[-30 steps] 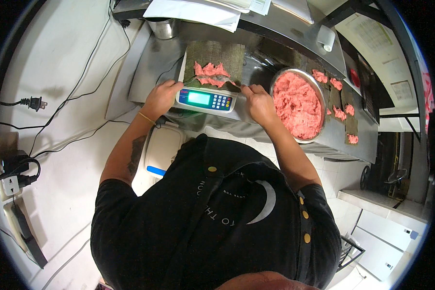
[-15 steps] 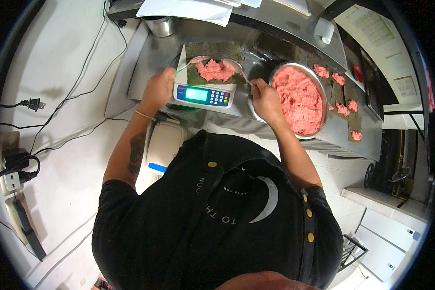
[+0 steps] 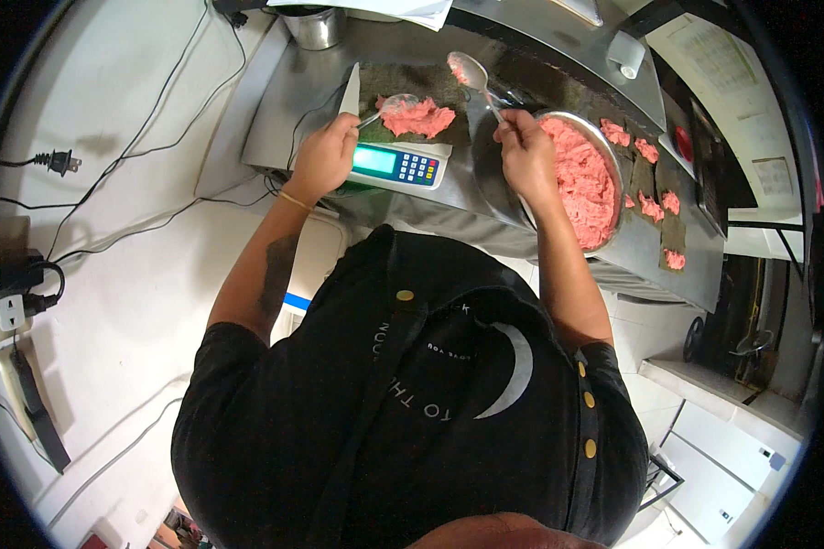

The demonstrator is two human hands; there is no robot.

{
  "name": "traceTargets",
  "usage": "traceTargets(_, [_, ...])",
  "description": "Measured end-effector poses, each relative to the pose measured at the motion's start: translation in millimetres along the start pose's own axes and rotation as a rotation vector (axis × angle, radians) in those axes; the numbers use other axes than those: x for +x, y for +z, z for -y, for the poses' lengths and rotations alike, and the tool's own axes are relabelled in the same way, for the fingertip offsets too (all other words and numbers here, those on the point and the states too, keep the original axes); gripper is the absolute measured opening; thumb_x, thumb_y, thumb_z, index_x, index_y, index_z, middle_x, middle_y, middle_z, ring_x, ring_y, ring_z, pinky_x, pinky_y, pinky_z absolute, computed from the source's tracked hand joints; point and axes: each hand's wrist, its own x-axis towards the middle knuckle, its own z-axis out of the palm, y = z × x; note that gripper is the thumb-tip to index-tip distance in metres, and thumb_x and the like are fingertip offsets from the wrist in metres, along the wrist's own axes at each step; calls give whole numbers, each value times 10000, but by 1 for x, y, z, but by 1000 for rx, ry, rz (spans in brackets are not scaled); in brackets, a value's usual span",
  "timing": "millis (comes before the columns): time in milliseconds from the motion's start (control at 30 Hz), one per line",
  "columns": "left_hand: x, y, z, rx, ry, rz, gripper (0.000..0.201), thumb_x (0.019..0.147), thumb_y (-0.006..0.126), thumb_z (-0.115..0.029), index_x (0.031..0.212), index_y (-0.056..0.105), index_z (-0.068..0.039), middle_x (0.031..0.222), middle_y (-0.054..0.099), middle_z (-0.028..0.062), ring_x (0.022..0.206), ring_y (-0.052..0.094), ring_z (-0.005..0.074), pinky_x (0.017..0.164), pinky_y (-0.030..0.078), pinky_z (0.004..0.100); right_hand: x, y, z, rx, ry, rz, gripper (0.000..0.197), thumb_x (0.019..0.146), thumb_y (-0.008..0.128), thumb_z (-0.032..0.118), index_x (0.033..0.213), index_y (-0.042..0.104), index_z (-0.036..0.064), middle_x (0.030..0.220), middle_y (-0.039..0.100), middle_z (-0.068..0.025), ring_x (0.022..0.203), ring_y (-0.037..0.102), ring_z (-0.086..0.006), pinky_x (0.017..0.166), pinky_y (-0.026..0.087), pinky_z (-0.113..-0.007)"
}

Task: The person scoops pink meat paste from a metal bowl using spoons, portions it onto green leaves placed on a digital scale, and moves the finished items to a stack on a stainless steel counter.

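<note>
My left hand (image 3: pixel 328 156) is closed round the handle of a spoon (image 3: pixel 399 102). That spoon's bowl rests against a pink lump of minced-meat paste (image 3: pixel 421 119) on a dark green seaweed sheet (image 3: pixel 407 80). The sheet lies on a digital scale (image 3: pixel 437 174) with a lit display. My right hand (image 3: pixel 528 156) grips a second spoon (image 3: pixel 471 73) by its handle. Its bowl is raised, apart from the lump, with some pink paste stuck to it. Beside my right forearm stands a metal bowl (image 3: pixel 621 178) full of the same paste (image 3: pixel 581 174), partly covered by that forearm.
Several seaweed strips (image 3: pixel 645 174) with small paste lumps lie on the steel counter (image 3: pixel 691 247) at the right. A metal pot (image 3: pixel 318 30) stands at the far left, near white papers (image 3: pixel 403 11). Cables (image 3: pixel 119 160) hang along the left wall.
My right hand has lifted its spoon off the lump and moved it away and slightly right. The left hand's spoon has shifted right onto the lump's left part.
</note>
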Motion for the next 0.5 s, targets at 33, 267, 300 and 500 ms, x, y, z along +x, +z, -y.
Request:
traceTargets(33, [5, 2, 6, 22, 46, 5, 180, 1031, 560, -186, 1166, 614, -80, 930, 690, 263, 864, 668, 488, 754, 518, 567, 1, -1, -1, -7, -2, -6, 205, 1010, 601, 116, 1156, 696, 8, 885, 749, -200, 817, 750, -329, 766, 569, -408])
traceTargets(267, [19, -31, 5, 17, 86, -48, 175, 1023, 553, -160, 1159, 628, -78, 974, 697, 236, 911, 674, 459, 784, 529, 542, 2, -12, -9, -63, 3, 10, 217, 998, 604, 133, 1165, 706, 40, 913, 753, -208, 855, 756, -343, 790, 574, -423])
traceTargets(300, [21, -36, 1, 14, 110, -58, 174, 1022, 553, -156, 1159, 629, -79, 975, 696, 230, 908, 674, 456, 779, 531, 538, 5, -14, -13, -88, -19, 10, 219, 991, 608, 139, 1162, 710, 49, 923, 753, -216, 868, 757, -358, 795, 575, -435])
traceTargets(500, [14, -17, -31, 74, 223, 92, 190, 999, 572, -134, 1177, 623, -90, 999, 679, 184, 910, 673, 435, 771, 539, 540, 31, -29, -24, -432, -129, 114, 259, 976, 604, 189, 1152, 742, 58, 884, 739, -219, 859, 743, -360, 809, 567, -428])
